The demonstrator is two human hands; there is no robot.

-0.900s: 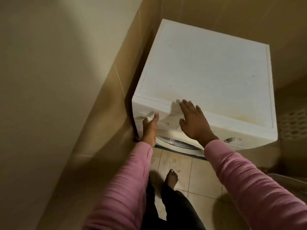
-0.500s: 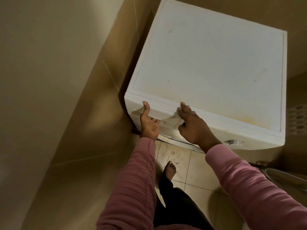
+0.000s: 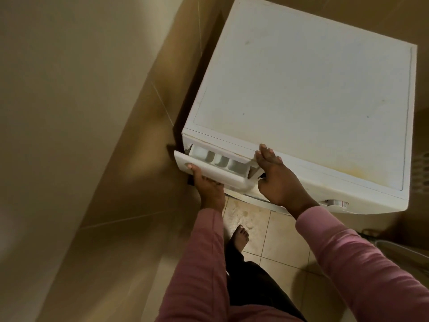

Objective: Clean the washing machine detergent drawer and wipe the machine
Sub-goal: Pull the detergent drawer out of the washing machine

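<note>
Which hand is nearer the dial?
Right. The right hand rests on the machine, between drawer and dial; the left hand grips the drawer, farther from the dial.

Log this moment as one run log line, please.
detergent drawer: partly out, compartments showing | left hand: grips drawer front | right hand: rests on washing machine front edge

Dim, warm, yellowish indoor lighting. The white top of the washing machine (image 3: 301,89) is the brightest surface, evenly lit and free of glare. A deep shadow fills the gap between machine and wall (image 3: 69,112); the wall itself is soft and smeared, paler toward the upper left. The wide-angle lens bows straight edges near the frame borders. The pink sleeves (image 3: 359,263) in the foreground appear slightly blurred.
</note>
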